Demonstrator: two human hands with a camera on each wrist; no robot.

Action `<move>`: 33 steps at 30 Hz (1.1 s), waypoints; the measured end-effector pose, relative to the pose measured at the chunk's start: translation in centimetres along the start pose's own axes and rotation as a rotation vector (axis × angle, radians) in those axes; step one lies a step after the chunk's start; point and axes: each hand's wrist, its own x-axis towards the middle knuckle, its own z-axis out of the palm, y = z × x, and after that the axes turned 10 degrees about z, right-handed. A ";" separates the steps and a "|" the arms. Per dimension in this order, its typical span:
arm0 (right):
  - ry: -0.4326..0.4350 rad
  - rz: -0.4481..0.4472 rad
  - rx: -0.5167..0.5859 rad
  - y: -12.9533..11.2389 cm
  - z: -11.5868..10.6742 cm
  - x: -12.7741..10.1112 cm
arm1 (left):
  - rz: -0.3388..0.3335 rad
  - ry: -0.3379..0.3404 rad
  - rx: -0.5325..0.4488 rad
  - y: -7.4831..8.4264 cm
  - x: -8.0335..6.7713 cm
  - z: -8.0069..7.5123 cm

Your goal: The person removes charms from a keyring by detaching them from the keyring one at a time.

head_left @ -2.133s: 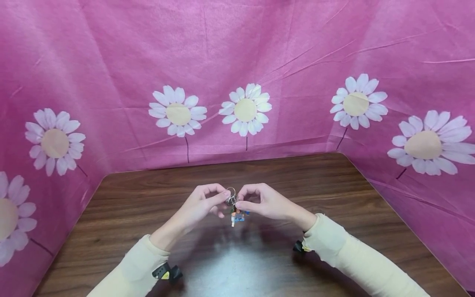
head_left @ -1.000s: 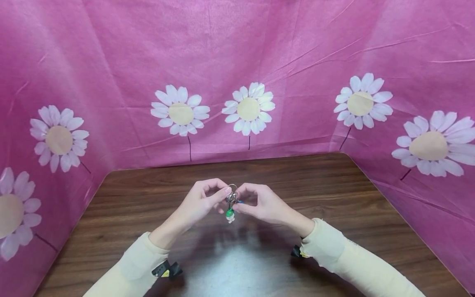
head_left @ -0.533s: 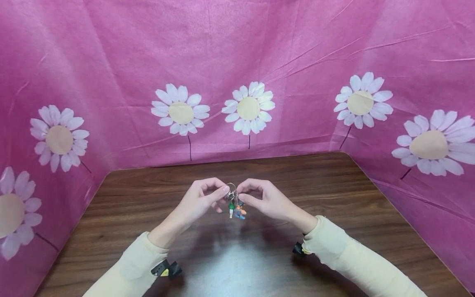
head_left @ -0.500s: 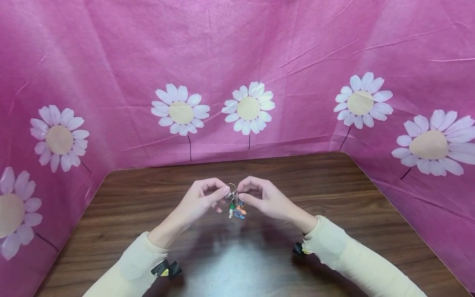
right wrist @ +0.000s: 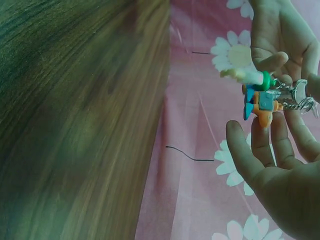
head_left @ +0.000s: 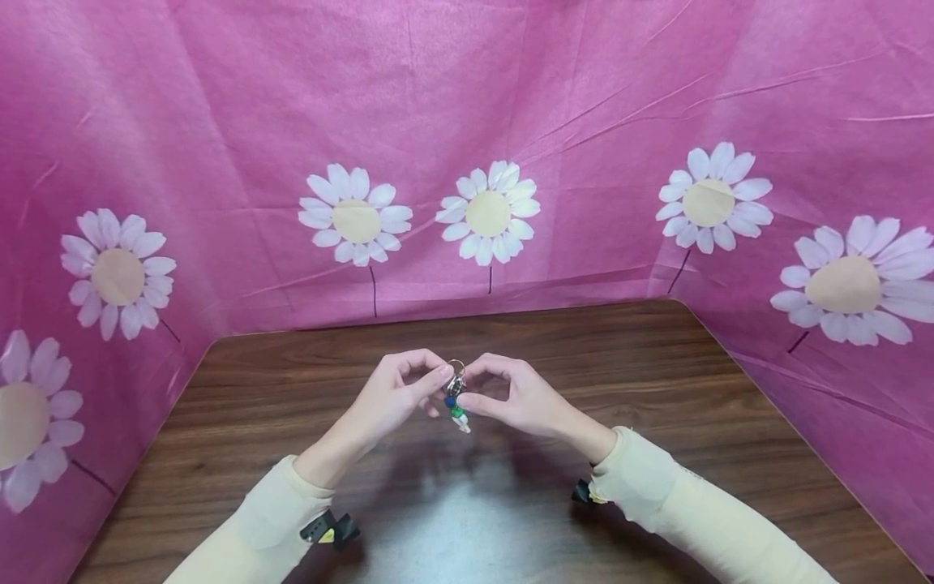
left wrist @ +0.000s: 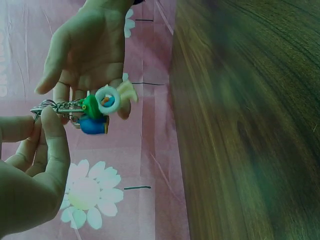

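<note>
Held up over the table is a keychain (head_left: 458,412), a silver ring with short chains and small figure charms. My left hand (head_left: 394,397) pinches its ring between thumb and fingers, as the left wrist view also shows. A green charm with a white ring (left wrist: 91,106) hangs beside a blue one (left wrist: 92,125). In the right wrist view an orange and blue figure (right wrist: 265,104) lies against the fingertips of my right hand (right wrist: 280,180). That hand's thumb stands apart from the charms, its fingers loosely bent behind them. Part of the metal cluster is hidden by fingers.
The dark wooden table (head_left: 241,422) lies below both hands. Pink cloth (head_left: 409,97) with white daisies rises along its back and both sides. Each sleeve carries a small black device at the wrist, such as the left one (head_left: 328,529).
The charms have swung and turned: the orange figure faced the head view half a second ago, now blue, green and white show. My right thumb has dropped slightly. My left hand keeps its pinch.
</note>
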 end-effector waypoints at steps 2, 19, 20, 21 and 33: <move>0.012 0.002 -0.017 0.0 0.0 0.1 | -0.002 0.004 -0.002 0.1 0.0 0.0; -0.026 0.145 0.089 -0.9 -0.7 -0.1 | -0.024 0.017 -0.001 -0.1 -0.1 -0.1; -0.030 0.153 0.086 -1.0 -0.8 -0.1 | -0.024 0.016 -0.001 -0.1 -0.1 -0.1; -0.033 0.159 0.076 -1.0 -0.9 -0.1 | -0.024 0.014 0.000 -0.2 -0.1 -0.1; -0.198 0.215 0.184 -0.8 -1.7 0.0 | -0.017 0.025 0.060 -0.8 -0.2 -0.2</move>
